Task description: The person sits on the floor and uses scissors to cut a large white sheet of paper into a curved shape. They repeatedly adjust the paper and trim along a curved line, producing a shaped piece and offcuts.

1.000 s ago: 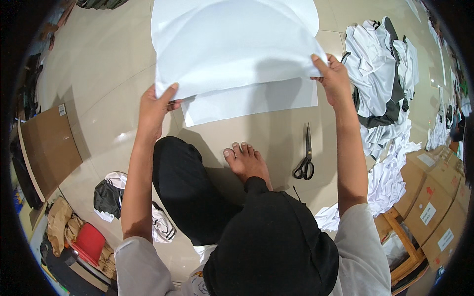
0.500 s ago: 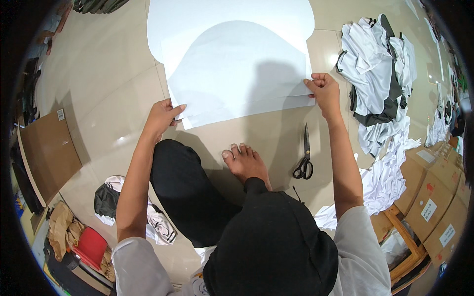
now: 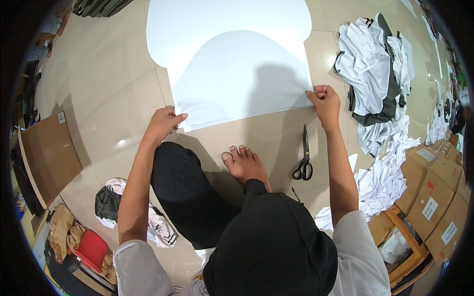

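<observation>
Since the white, dome-topped fabric panel (image 3: 224,79) looks light and limp, the left hand (image 3: 164,123) and right hand (image 3: 326,105) sensibly pinch its near corners.

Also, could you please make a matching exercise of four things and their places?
1. scissors
2. left hand
3. right hand
4. cardboard boxes

A. near right corner of the white sheets
B. picture's lower right
C. lying beside the bare foot
D. near left corner of the white sheets

Pairs: 1-C, 2-D, 3-A, 4-B
</observation>
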Action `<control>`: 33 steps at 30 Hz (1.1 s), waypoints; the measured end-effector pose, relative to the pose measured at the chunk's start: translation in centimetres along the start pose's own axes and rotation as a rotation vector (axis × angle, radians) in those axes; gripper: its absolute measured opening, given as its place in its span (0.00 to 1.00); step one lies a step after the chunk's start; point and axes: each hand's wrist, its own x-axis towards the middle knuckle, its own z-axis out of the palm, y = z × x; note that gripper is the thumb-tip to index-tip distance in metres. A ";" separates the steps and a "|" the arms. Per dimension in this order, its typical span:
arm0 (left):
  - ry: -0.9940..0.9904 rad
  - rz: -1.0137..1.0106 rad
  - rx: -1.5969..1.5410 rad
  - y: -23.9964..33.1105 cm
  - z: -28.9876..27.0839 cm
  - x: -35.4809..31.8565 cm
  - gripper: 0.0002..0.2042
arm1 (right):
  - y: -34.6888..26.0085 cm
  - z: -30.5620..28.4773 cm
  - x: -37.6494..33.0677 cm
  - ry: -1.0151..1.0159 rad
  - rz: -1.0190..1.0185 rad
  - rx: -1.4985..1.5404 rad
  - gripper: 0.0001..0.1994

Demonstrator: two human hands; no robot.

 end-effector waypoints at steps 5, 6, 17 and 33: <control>0.003 0.026 0.025 -0.4 0.2 0.0 0.19 | 0.0 -0.1 -0.5 0.007 0.034 0.024 0.17; 0.001 0.035 0.024 -0.6 0.2 0.1 0.19 | 0.0 -0.1 -0.5 0.011 0.034 0.030 0.18; -0.004 0.089 0.002 -0.9 0.1 0.1 0.17 | 0.8 0.2 -0.6 0.043 0.005 0.032 0.17; 0.035 0.093 0.145 -0.6 0.3 0.0 0.17 | 1.7 -0.1 0.0 0.062 0.002 -0.009 0.20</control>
